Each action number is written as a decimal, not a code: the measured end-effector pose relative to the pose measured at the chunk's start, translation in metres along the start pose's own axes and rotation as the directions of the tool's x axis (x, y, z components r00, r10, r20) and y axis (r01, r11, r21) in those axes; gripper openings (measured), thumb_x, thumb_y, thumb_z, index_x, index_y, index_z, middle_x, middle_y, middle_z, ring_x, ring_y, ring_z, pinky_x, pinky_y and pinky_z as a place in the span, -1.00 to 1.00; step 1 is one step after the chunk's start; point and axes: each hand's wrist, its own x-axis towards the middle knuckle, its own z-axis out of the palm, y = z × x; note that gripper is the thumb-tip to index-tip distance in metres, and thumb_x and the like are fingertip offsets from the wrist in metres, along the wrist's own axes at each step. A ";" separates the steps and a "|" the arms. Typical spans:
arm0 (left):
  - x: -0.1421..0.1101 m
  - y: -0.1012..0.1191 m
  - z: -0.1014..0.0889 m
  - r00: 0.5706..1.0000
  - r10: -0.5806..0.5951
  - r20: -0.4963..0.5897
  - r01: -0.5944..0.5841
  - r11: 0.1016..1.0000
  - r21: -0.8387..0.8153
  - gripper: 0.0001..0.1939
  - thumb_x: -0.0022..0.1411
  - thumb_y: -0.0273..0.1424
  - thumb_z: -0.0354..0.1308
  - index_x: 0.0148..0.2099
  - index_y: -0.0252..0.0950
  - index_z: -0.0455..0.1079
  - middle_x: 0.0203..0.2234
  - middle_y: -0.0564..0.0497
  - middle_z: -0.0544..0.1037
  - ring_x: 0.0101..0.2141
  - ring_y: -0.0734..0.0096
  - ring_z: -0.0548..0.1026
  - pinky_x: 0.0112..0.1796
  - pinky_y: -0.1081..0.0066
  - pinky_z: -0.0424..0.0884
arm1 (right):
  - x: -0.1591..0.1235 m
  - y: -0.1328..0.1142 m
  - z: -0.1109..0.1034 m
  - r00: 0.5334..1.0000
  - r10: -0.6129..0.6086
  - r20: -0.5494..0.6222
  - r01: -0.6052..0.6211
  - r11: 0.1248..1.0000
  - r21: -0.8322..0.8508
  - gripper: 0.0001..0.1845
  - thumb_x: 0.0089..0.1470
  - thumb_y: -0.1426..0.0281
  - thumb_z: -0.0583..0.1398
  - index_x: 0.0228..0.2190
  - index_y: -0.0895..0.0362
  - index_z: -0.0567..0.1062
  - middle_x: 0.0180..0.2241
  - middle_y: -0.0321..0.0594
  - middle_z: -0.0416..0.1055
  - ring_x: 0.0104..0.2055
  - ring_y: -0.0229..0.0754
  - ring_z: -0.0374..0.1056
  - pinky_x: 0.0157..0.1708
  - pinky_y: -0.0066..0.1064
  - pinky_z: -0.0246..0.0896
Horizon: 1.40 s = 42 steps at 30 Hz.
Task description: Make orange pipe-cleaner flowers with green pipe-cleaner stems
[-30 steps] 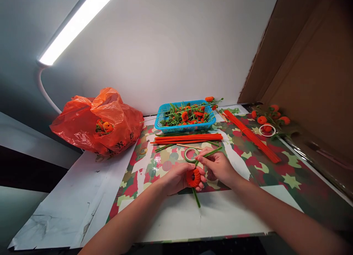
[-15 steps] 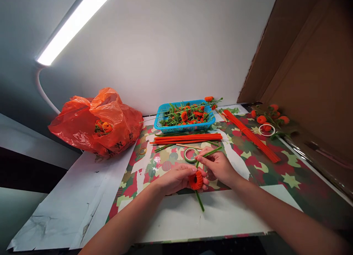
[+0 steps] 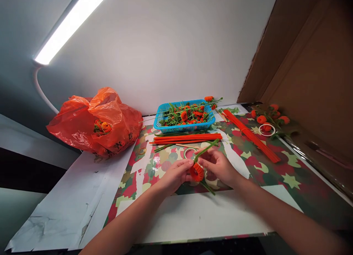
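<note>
An orange pipe-cleaner flower (image 3: 197, 172), a ribbed ring with a dark hole, is held over the front of the table. My left hand (image 3: 180, 174) pinches it from the left, thumb at its upper edge. A green pipe cleaner (image 3: 206, 150) passes across the ring; one end points up to the right, the other emerges below. My right hand (image 3: 219, 166) is closed at the ring's upper right, its thumb by the green pipe cleaner and its other fingers partly hidden behind. Just beyond my hands lies a roll of green tape (image 3: 188, 152), partly covered.
A blue basket (image 3: 184, 129) of orange flowers and green stems stands at the back. Orange pipe cleaners lie in a bundle (image 3: 187, 138) before it and another bundle (image 3: 252, 135) to the right. A red plastic bag (image 3: 121, 119) sits left, under a lamp (image 3: 71, 25). More flowers (image 3: 261, 119) lie right.
The flower has tilted, and its lower green end has swung right and up. My right hand has come down from the upper part of the green pipe cleaner to beside the flower.
</note>
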 end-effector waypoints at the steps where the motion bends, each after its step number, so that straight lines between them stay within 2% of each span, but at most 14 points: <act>1: 0.000 0.001 0.001 0.999 0.038 -0.028 -0.038 0.999 -0.013 -0.67 0.02 -0.22 0.33 -0.33 -0.41 0.44 -0.46 -0.04 0.51 -0.45 0.47 0.48 -0.39 0.49 0.44 | -0.001 -0.001 0.001 1.000 -0.004 0.003 0.004 1.000 -0.028 -0.65 -0.07 0.17 0.31 -0.27 0.10 0.47 -0.34 -0.24 0.43 -0.35 -0.23 0.36 -0.32 -0.38 0.34; 3: -0.001 0.002 0.002 0.991 0.109 -0.080 -0.110 0.994 -0.012 -0.68 0.01 -0.22 0.34 -0.33 -0.39 0.46 -0.46 0.00 0.49 -0.44 0.50 0.46 -0.38 0.51 0.45 | -0.003 -0.005 0.003 1.000 -0.027 -0.001 0.027 0.993 -0.113 -0.63 -0.14 0.27 0.35 -0.24 0.10 0.46 -0.32 -0.22 0.45 -0.32 -0.20 0.38 -0.29 -0.36 0.36; 5: -0.001 0.003 0.002 0.983 0.146 -0.113 -0.146 0.989 0.014 -0.70 0.00 -0.23 0.35 -0.36 -0.38 0.46 -0.46 0.02 0.48 -0.43 0.51 0.46 -0.35 0.51 0.45 | -0.004 -0.009 0.005 0.999 -0.052 -0.018 0.047 0.982 -0.183 -0.73 -0.11 0.33 0.33 -0.30 0.12 0.48 -0.34 -0.21 0.48 -0.33 -0.19 0.40 -0.29 -0.34 0.37; 7: -0.001 0.004 0.000 0.983 0.137 -0.121 -0.133 0.990 0.047 -0.70 -0.01 -0.22 0.35 -0.37 -0.37 0.47 -0.46 0.01 0.49 -0.43 0.49 0.47 -0.36 0.52 0.44 | -0.005 -0.011 0.005 0.998 -0.053 -0.044 0.042 0.978 -0.205 -0.87 -0.05 0.35 0.27 -0.38 0.12 0.50 -0.39 -0.21 0.49 -0.36 -0.18 0.41 -0.35 -0.36 0.37; 10: -0.001 0.006 -0.003 0.988 0.096 -0.122 -0.084 0.992 0.097 -0.69 -0.03 -0.23 0.36 -0.37 -0.40 0.48 -0.50 -0.02 0.50 -0.47 0.50 0.46 -0.43 0.55 0.42 | -0.005 -0.014 0.003 0.996 -0.082 -0.046 0.069 0.969 -0.239 -0.93 -0.01 0.39 0.22 -0.42 0.12 0.51 -0.42 -0.24 0.48 -0.39 -0.20 0.40 -0.43 -0.39 0.33; 16: -0.003 0.008 -0.006 0.994 0.053 -0.095 -0.042 0.992 0.120 -0.70 -0.08 -0.26 0.39 -0.41 -0.41 0.49 -0.55 0.00 0.48 -0.53 0.55 0.43 -0.48 0.57 0.41 | -0.004 -0.019 -0.003 0.976 -0.217 0.016 0.208 0.909 -0.362 -0.89 -0.01 0.47 0.20 -0.41 0.10 0.55 -0.44 -0.24 0.45 -0.39 -0.20 0.37 -0.37 -0.35 0.31; 21: -0.003 0.008 -0.010 0.991 0.052 -0.121 -0.025 0.977 0.212 -0.72 -0.06 -0.27 0.37 -0.40 -0.40 0.50 -0.56 0.01 0.50 -0.58 0.57 0.42 -0.52 0.57 0.36 | -0.004 -0.023 -0.003 0.964 -0.256 0.067 0.261 0.877 -0.403 -0.85 0.01 0.51 0.18 -0.40 0.09 0.56 -0.46 -0.24 0.44 -0.40 -0.21 0.36 -0.36 -0.36 0.29; 31: -0.007 0.011 -0.003 0.960 0.240 -0.144 -0.139 0.855 0.500 -0.75 -0.05 -0.25 0.34 -0.46 -0.36 0.49 -0.58 0.03 0.47 -0.57 0.55 0.33 -0.54 0.55 0.26 | -0.004 -0.017 -0.003 0.951 -0.297 0.083 0.303 0.854 -0.422 -0.85 0.02 0.51 0.17 -0.41 0.08 0.54 -0.49 -0.25 0.43 -0.41 -0.21 0.36 -0.35 -0.35 0.28; 36: -0.008 0.007 -0.007 0.946 0.293 -0.140 -0.157 0.789 0.594 -0.73 0.04 -0.23 0.26 -0.46 -0.37 0.48 -0.60 0.04 0.44 -0.57 0.54 0.31 -0.55 0.55 0.20 | -0.004 -0.013 -0.002 0.951 -0.298 0.086 0.305 0.853 -0.423 -0.84 0.01 0.52 0.17 -0.40 0.09 0.54 -0.48 -0.23 0.44 -0.39 -0.19 0.37 -0.33 -0.34 0.29; 42: -0.009 0.008 -0.002 0.936 0.312 -0.161 -0.138 0.748 0.649 -0.74 0.02 -0.25 0.24 -0.52 -0.37 0.43 -0.66 0.05 0.40 -0.60 0.53 0.27 -0.59 0.55 0.15 | -0.004 -0.009 -0.001 0.943 -0.321 0.091 0.326 0.832 -0.449 -0.83 0.00 0.53 0.16 -0.39 0.10 0.54 -0.48 -0.23 0.43 -0.43 -0.21 0.35 -0.40 -0.37 0.27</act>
